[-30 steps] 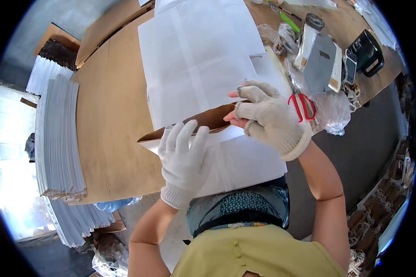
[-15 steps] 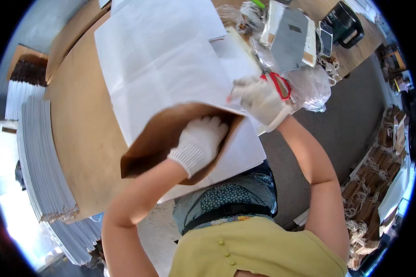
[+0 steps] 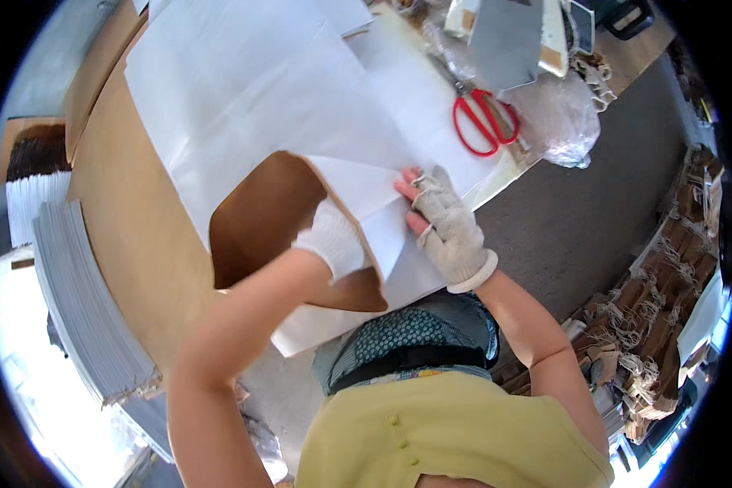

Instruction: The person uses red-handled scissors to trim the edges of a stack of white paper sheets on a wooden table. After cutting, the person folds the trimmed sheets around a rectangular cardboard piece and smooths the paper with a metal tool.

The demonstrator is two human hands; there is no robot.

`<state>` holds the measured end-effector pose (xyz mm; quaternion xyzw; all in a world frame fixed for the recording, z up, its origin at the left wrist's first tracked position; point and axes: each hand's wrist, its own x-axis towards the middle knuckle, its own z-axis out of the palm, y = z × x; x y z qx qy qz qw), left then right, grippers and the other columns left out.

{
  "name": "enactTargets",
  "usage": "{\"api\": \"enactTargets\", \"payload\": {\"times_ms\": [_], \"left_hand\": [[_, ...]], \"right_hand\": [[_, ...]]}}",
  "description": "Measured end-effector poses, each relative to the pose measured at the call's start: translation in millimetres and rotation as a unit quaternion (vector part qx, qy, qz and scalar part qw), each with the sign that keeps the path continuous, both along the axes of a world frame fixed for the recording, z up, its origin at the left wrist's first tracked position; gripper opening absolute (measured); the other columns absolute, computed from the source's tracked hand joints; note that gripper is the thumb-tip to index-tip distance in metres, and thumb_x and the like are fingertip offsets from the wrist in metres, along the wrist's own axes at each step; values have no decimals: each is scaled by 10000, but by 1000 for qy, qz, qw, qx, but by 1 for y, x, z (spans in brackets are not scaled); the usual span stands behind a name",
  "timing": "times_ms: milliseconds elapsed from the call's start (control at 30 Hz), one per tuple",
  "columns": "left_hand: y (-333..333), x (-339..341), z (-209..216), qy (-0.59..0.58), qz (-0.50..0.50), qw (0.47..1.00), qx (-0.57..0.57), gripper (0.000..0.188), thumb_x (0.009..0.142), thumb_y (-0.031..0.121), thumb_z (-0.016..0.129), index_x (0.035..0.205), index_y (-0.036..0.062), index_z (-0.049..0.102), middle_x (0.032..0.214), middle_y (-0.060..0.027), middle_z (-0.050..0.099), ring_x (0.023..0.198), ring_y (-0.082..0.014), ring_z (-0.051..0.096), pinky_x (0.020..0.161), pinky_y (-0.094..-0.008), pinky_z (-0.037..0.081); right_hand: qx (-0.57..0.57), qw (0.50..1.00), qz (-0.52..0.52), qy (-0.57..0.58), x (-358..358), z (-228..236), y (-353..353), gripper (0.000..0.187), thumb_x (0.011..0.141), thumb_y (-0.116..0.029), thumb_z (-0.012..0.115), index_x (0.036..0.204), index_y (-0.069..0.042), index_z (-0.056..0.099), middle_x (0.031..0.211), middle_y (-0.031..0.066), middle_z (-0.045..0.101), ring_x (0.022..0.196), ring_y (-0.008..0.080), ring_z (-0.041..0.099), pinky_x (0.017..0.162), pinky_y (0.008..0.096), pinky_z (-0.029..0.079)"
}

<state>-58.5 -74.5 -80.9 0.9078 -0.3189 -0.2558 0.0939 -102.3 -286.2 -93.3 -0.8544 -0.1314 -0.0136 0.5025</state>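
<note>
White paper bag with brown inside [image 3: 301, 122] lies mid-frame, mouth facing lower left. Gloved left hand [image 3: 333, 240] buried inside, grip unclear. Gloved right hand [image 3: 447, 228] flat, pinning folded edge right beside it.

L hand [image 3: 332, 241] in a white knit glove, fingers hidden, only back of hand and wrist showing; bare L forearm runs up from lower left, elbow bent. R hand [image 3: 447, 228] in a worn grey glove w/ open fingertips, lying flat, palm down, bare fingertips [image 3: 407, 189] pointing up-left. R forearm bare, angling in from lower right.
</note>
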Motion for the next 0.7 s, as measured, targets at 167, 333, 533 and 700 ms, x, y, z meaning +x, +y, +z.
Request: {"api": "enactTargets", "payload": {"times_ms": [167, 333, 533, 700], "left_hand": [[52, 76, 46, 480, 180, 854, -86, 492, 883, 398, 689, 1234, 54, 674, 1091, -84, 709, 1011, -175, 662, 916, -313, 503], [61, 81, 47, 366, 337, 854, -151, 440, 901, 416, 691, 971, -18, 726, 829, -47, 703, 735, -144, 638, 698, -283, 523], [49, 68, 32, 163, 296, 941, -27, 416, 888, 404, 610, 821, 4, 701, 656, -121, 630, 641, -213, 631, 632, -352, 496], [40, 64, 29, 67, 228, 970, 44, 387, 923, 344, 563, 993, -1, 724, 958, -233, 710, 924, -386, 685, 834, -464, 541]], "right_hand": [[-157, 983, 66, -70, -2, -4, 0, 455, 938, -279, 593, 1346, -79, 598, 1427, 183, 540, 1349, 352, 488, 1212, 498, 239], [-254, 961, 89, -71, 0, 2, 8, 583, 883, -344, 634, 1411, -110, 549, 1493, 166, 480, 1423, 351, 400, 1222, 515, 209], [-332, 937, 72, -81, -6, -5, 19, 585, 867, -308, 644, 1427, -176, 539, 1545, 123, 428, 1448, 328, 372, 1229, 514, 199], [-321, 913, 224, -118, -47, -9, 29, 566, 836, -277, 670, 1390, -203, 583, 1560, 95, 413, 1467, 329, 333, 1231, 509, 205]]}}
